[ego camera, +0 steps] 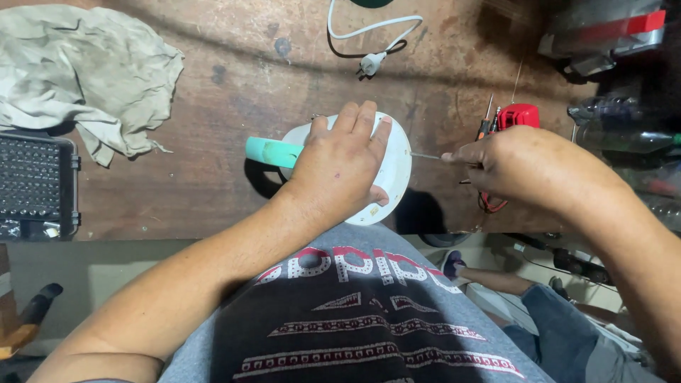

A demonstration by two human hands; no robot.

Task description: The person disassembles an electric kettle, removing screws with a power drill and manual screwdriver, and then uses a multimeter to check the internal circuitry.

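Item: round white disc (397, 174), plastic by the look of it, standing tilted on its edge at the near rim of a brown workbench (234, 92), with a pale green handle (273, 151) projecting from behind it to the left.

Left hand (340, 167): laid flat over the disc's face, fingers spread and curled over the top rim, clamping it in place.

Right hand (511, 167): closed in a pinch round a thin screwdriver (425, 155). The shaft lies level, long axis running left to right, its tip touching or all but touching the disc's right edge; exact contact is too fine to tell. The disc lies directly left of this hand, in line with the shaft, and the left hand is the one on it.

Surroundings:
- Red tool (518, 115), just behind the right hand, with small screwdrivers beside it.
- White cord with plug (370, 64), far side of the bench, well apart from the disc.
- Crumpled grey cloth (85, 71), far left corner.
- Black case of bits (35, 186), left edge, below the cloth.
- Clutter of bottles and gear at the right edge, too dim to sort.
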